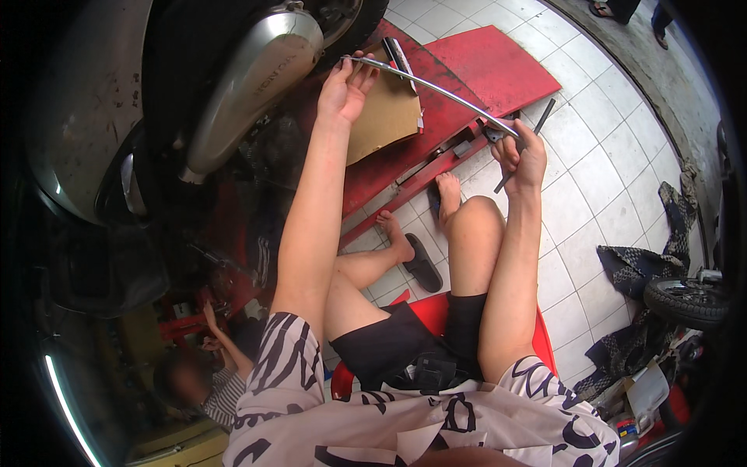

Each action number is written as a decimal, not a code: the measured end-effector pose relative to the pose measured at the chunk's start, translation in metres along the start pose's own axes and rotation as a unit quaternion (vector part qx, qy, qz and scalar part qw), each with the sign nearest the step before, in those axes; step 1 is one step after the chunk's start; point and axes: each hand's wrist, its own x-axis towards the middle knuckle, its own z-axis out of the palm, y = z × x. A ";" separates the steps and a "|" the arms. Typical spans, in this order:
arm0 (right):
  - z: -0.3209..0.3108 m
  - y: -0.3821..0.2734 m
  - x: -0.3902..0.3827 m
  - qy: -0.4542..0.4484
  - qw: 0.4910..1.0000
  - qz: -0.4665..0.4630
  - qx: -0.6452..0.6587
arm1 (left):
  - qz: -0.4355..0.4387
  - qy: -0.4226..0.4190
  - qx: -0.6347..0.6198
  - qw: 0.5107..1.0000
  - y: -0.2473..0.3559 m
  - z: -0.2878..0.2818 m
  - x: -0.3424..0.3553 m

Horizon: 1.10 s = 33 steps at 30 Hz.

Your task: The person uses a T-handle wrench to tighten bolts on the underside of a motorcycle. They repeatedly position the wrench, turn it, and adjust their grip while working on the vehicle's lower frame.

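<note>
A T-handle socket wrench (436, 87) with a long silver shaft and a dark crossbar stretches between my hands, above the edge of a red platform. My left hand (342, 95) pinches its socket end with thumb and fingers, close to the silver cover (253, 97) of a motor scooter. Around the handle end, my right hand (526, 159) is closed, and the crossbar sticks out on both sides of it. The socket tip is partly covered by my left fingers. A brown cardboard piece (381, 124) lies under the shaft on the platform.
The red platform (494, 66) spreads ahead over white floor tiles. A black slipper (422, 265) lies by my foot. To the right are a small wheel (689, 303) and patterned dark cloth (634, 268). Another person (222, 385) in stripes is at lower left.
</note>
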 end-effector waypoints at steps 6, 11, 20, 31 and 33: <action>0.000 -0.001 0.000 0.002 1.000 0.008 0.016 | -0.011 -0.010 -0.009 1.000 0.007 0.001 0.003; 0.004 -0.001 -0.001 -0.006 1.000 0.005 0.015 | -0.023 -0.019 -0.003 1.000 0.008 -0.002 0.004; 0.036 0.016 -0.008 -0.062 0.990 -0.016 -0.126 | -0.009 0.037 -0.031 0.999 0.021 -0.018 0.009; 0.042 0.019 -0.016 -0.087 0.984 -0.002 -0.154 | -0.012 0.034 0.002 0.999 0.028 -0.025 0.014; 0.043 0.020 -0.018 -0.084 0.985 0.000 -0.149 | -0.013 0.020 0.003 1.000 0.030 -0.022 0.014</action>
